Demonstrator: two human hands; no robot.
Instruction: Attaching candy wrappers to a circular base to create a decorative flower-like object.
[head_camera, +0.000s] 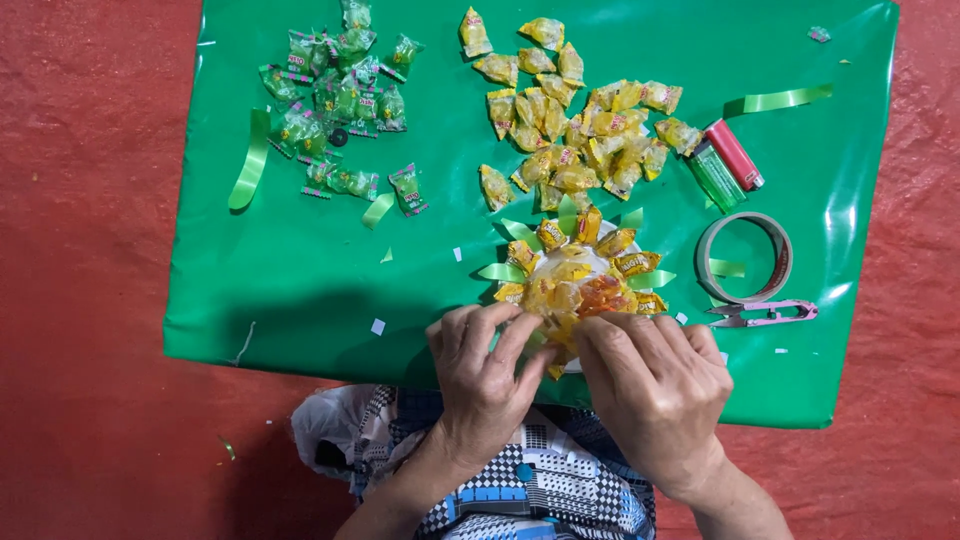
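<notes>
Pinching candy rosette, left hand, right hand, fingers curled, knuckles up

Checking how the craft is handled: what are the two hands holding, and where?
Both hands, left hand and right hand, pinch the near edge of the round candy arrangement.

Candy disc: round white base ringed with yellow-wrapped candies and green ribbon loops, orange-yellow candies heaped at its middle; lies flat, lower centre of the frame, on the green sheet's near edge.
Held candy: yellow wrapper, pinched between both hands' fingertips at the disc's near rim, partly hidden by the fingers.
</notes>
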